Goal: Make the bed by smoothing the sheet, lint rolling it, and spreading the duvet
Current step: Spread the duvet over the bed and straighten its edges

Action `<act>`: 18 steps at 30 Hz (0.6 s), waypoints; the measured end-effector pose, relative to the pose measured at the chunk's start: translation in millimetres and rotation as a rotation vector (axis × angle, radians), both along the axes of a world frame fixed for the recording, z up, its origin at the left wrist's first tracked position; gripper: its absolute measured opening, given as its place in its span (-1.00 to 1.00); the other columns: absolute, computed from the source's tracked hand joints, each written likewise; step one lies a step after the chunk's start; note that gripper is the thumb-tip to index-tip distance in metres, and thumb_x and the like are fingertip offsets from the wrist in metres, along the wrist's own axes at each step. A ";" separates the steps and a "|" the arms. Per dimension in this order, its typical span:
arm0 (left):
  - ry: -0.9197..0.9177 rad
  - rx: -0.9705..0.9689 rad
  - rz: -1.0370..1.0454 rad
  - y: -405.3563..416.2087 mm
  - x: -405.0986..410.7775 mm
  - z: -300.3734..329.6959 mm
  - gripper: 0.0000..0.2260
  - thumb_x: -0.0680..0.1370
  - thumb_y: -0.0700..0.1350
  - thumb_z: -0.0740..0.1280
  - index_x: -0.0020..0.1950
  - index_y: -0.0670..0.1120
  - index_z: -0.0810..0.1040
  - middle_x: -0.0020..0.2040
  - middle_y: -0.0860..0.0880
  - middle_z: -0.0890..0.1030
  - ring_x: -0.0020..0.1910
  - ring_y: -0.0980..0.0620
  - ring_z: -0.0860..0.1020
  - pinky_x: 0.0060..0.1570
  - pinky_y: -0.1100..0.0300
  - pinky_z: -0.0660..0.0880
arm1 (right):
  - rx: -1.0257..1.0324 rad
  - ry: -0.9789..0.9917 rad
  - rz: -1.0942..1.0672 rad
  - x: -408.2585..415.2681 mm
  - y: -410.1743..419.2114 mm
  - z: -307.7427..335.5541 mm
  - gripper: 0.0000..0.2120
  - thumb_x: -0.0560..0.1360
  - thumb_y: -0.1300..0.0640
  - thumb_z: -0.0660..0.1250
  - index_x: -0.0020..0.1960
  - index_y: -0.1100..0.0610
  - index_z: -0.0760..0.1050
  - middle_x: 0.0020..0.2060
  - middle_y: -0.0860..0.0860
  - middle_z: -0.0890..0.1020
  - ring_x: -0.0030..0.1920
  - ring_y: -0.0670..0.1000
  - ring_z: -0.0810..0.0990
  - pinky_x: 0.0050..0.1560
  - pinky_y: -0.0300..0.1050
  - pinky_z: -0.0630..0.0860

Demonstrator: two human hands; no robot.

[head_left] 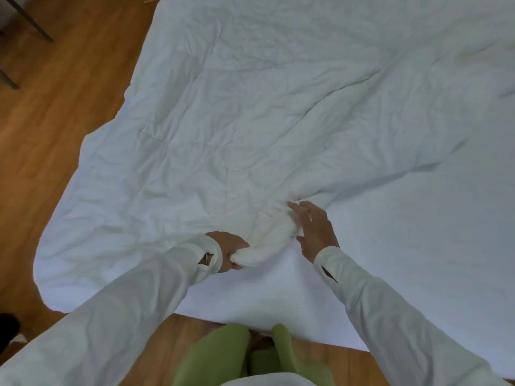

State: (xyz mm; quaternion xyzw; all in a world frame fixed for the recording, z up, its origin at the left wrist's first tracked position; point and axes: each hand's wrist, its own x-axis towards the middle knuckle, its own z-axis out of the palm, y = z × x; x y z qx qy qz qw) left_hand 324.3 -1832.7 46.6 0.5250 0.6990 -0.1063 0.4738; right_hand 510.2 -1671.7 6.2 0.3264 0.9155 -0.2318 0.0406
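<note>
A white, wrinkled duvet lies over most of the bed, its left edge hanging toward the floor. Its near corner is bunched into a thick roll. My left hand is closed around the end of that roll. My right hand rests with fingers spread against the roll's right side, flat over the fabric. The smooth white sheet shows bare at the near right, below the duvet's diagonal edge.
Wooden floor runs along the bed's left side and near edge. Dark metal furniture legs stand at the top left. A dark object sits on the floor at the lower left. My green-clad legs stand at the bed's foot.
</note>
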 end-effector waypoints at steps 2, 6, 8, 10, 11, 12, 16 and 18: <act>-0.005 -0.011 -0.026 1.4 2.8 -1.6 -0.68 0.56 0.02 0.30 0.31 0.02 0.46 0.25 0.04 0.53 0.24 -0.01 0.49 0.20 0.15 0.38 | 0.000 -0.236 0.155 -15.7 30.5 1.9 -0.29 0.40 0.16 0.50 0.46 -0.08 0.27 0.44 0.03 0.28 0.43 0.15 0.22 0.33 0.01 0.33; -0.057 -0.014 0.031 -0.7 -2.2 -5.8 -0.69 0.55 0.02 0.33 0.27 0.00 0.49 0.22 0.03 0.55 0.21 -0.01 0.51 0.17 0.17 0.39 | 0.054 -0.505 0.175 -24.6 65.2 -4.6 -0.32 0.42 -0.13 0.43 0.45 -0.08 0.24 0.44 -0.04 0.25 0.50 0.14 0.09 0.28 0.06 0.38; -0.053 -0.019 0.017 3.0 -6.0 -6.0 -0.72 0.54 0.00 0.33 0.24 0.00 0.51 0.18 0.04 0.56 0.17 0.01 0.52 0.14 0.18 0.39 | 0.111 -0.512 0.175 -34.6 72.2 -4.5 -0.42 0.48 -0.16 0.36 0.42 -0.02 0.30 0.39 0.01 0.38 0.43 0.13 0.27 0.28 0.01 0.37; 0.037 -0.089 -0.124 8.2 -13.7 -10.0 -0.82 0.54 -0.05 0.32 0.14 0.05 0.52 0.11 0.05 0.57 0.08 0.02 0.54 0.07 0.19 0.40 | 0.068 -0.586 0.190 -40.3 70.2 -1.7 -0.49 0.54 -0.17 0.27 0.41 0.04 0.34 0.33 0.07 0.47 0.34 0.12 0.42 0.29 -0.04 0.36; 0.136 -0.142 -0.219 8.7 -18.1 -9.2 -0.82 0.53 -0.08 0.31 0.11 0.10 0.50 0.11 0.06 0.56 0.06 0.03 0.54 0.04 0.20 0.39 | -0.021 -0.655 0.181 -36.8 61.5 0.6 -0.47 0.56 -0.21 0.22 0.43 0.03 0.33 0.35 0.07 0.46 0.34 0.12 0.43 0.31 -0.04 0.35; 0.234 -0.183 -0.271 9.1 -24.7 -10.5 -0.75 0.51 -0.08 0.30 0.17 0.11 0.49 0.15 0.09 0.55 0.11 0.03 0.53 0.07 0.19 0.39 | -0.109 -0.723 0.168 -28.0 48.8 1.1 -0.45 0.57 -0.24 0.16 0.46 0.02 0.30 0.38 0.06 0.43 0.36 0.10 0.41 0.34 -0.05 0.33; 0.206 -0.277 -0.234 20.9 -31.4 -21.7 -0.53 0.53 -0.08 0.31 0.44 0.00 0.34 0.38 0.00 0.41 0.34 -0.03 0.41 0.28 0.12 0.36 | -0.357 -0.811 0.084 19.1 4.0 3.6 -0.45 0.57 -0.28 0.11 0.39 0.07 0.37 0.31 0.06 0.49 0.28 0.09 0.48 0.21 -0.10 0.38; 0.223 -0.187 -0.320 23.0 4.3 -18.8 -0.21 0.44 -0.01 0.43 0.53 -0.09 0.07 0.45 -0.07 0.23 0.43 -0.08 0.25 0.39 0.03 0.23 | -0.454 -0.680 -0.048 28.5 7.9 9.8 -0.53 0.53 -0.27 0.21 0.23 0.08 0.43 0.15 0.05 0.56 0.13 0.09 0.53 0.05 -0.11 0.40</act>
